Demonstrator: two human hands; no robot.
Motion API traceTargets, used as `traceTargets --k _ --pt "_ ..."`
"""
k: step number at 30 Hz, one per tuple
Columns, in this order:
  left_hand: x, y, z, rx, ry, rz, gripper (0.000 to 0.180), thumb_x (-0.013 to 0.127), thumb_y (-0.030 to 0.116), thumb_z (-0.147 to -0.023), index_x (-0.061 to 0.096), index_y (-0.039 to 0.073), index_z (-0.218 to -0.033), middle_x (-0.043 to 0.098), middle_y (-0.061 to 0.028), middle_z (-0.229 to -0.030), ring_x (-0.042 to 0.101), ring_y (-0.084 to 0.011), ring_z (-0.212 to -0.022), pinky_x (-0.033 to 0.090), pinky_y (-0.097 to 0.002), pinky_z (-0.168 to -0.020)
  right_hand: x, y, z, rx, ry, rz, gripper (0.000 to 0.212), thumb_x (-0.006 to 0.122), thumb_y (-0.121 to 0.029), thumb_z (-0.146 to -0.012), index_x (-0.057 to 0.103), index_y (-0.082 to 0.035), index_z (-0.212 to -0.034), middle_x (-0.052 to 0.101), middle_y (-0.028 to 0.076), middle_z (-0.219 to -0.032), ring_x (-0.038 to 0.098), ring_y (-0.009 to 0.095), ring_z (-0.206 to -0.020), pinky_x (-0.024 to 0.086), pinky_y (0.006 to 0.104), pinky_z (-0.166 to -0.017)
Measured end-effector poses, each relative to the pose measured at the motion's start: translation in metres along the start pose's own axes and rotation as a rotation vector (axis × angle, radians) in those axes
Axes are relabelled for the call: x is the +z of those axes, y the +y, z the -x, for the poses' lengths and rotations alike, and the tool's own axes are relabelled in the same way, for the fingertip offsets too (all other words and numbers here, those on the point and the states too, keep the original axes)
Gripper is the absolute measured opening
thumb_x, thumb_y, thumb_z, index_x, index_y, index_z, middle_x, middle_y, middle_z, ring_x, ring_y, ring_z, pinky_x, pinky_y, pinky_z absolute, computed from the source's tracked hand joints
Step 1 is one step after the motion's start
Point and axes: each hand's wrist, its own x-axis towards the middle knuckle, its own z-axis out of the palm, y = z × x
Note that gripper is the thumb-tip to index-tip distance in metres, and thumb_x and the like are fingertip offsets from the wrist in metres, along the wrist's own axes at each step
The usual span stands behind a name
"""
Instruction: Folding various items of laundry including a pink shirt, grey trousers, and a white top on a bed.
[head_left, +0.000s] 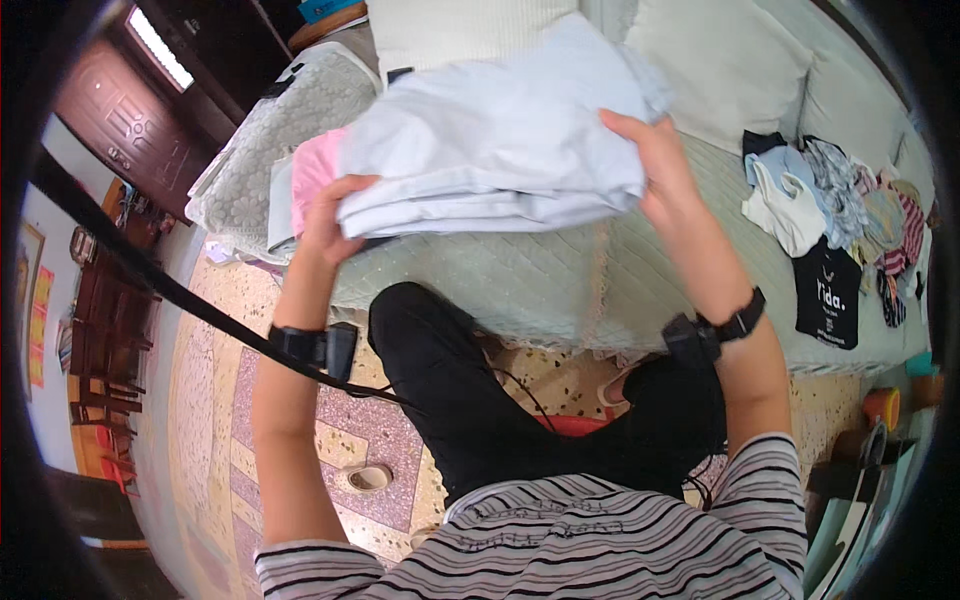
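A folded pale blue-white garment (500,150), several layers thick, hangs in front of me above the sofa seat. My left hand (333,215) grips its near left corner, fingers curled round the edge. At the right end my right hand (655,165) holds the other side, with the thumb on top. Whether it is a shirt or another kind of clothing I cannot tell. Just beyond my left hand, folded pink cloth (315,180) shows on the sofa, partly hidden by the garment. Black devices are strapped to both wrists.
A quilted pale green cover (480,280) lies over the sofa. Loose clothes, including a white top (785,210) and a black printed cloth (828,295), are heaped at the right. White cushions (715,70) line the back. A black cable (190,300) crosses the left side. A slipper (366,478) lies on the floor.
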Motion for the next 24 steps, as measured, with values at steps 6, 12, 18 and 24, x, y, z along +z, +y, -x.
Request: traceTargets --k 6,12,18,24 --pt "-0.102 0.11 0.035 0.337 0.205 -0.087 0.028 0.059 0.011 -0.077 0.057 -0.005 -0.099 0.063 -0.0163 -0.093 0.062 -0.0269 -0.086 0.051 -0.0387 -0.081 0.132 0.066 -0.085 0.018 -0.18 -0.192 0.056 0.064 0.0 -0.075 0.039 0.001 -0.125 0.05 0.016 -0.121 0.055 0.025 -0.106 0.052 0.037 -0.082" --pt "-0.234 0.108 0.019 0.268 0.551 0.011 0.037 0.064 0.021 -0.079 0.054 0.001 -0.109 0.061 -0.0116 -0.102 0.061 -0.0256 -0.091 0.051 -0.0387 -0.081 0.204 0.217 -0.139 0.27 0.037 -0.114 0.092 0.064 0.005 -0.07 0.001 -0.007 -0.136 0.033 0.023 -0.13 0.044 0.033 -0.114 0.045 0.0468 -0.088" --pt "-0.326 0.015 0.016 0.066 0.759 0.167 0.043 0.07 0.018 -0.077 0.05 0.0 -0.111 0.049 -0.016 -0.111 0.05 -0.0293 -0.102 0.049 -0.0418 -0.084 0.191 0.307 -0.116 0.671 0.176 -0.007 0.099 0.064 0.007 -0.07 -0.006 -0.009 -0.137 0.032 0.025 -0.13 0.045 0.035 -0.11 0.045 0.05 -0.082" --pt "-0.361 0.009 -0.011 0.318 0.782 -0.768 0.049 0.062 0.034 -0.081 0.051 0.001 -0.116 0.06 -0.0095 -0.096 0.061 -0.0178 -0.081 0.053 -0.0332 -0.067 0.165 0.303 -0.109 0.556 -0.071 0.149 0.107 0.068 -0.013 -0.074 -0.017 -0.001 -0.137 0.024 0.028 -0.136 0.047 0.034 -0.11 0.049 0.0416 -0.076"
